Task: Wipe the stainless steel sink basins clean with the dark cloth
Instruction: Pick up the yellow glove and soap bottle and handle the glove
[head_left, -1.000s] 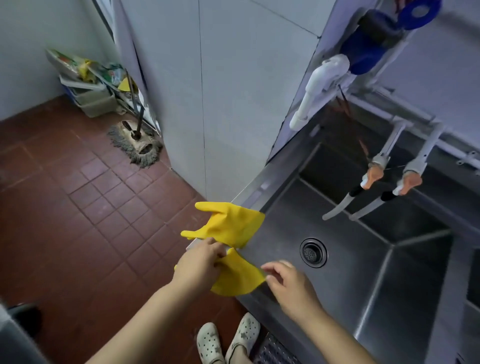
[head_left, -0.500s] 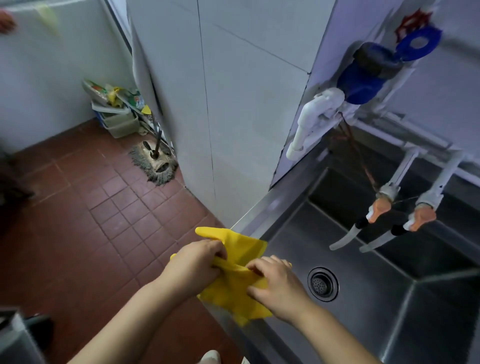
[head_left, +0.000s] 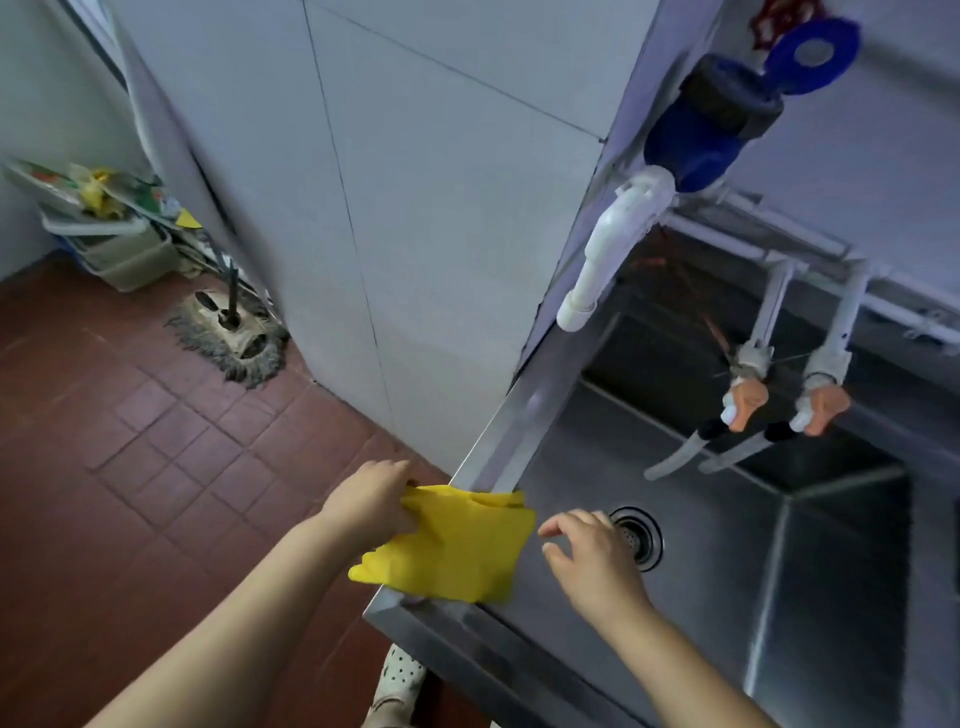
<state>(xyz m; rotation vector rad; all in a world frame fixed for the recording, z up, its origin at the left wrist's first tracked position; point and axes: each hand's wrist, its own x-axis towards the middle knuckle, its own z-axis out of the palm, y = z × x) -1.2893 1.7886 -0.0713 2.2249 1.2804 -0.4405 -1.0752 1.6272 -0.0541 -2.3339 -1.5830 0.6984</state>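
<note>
A yellow rubber glove lies draped over the left rim of the stainless steel sink, at its front corner. My left hand holds the glove's left edge, with its fingers curled on it. To the right, my right hand hovers just above the basin with loosely spread fingers, a short gap from the glove, holding nothing. The round drain lies just beyond that hand. No dark cloth is in view.
Two taps with orange handles hang over the basin, and a white pipe with a blue valve juts out at the back left. A mop head and stacked bins stand on the red tile floor at the left.
My right hand has let go of the yellow glove and drawn away to the right over the basin. The glove has come down onto the sink's rim.
</note>
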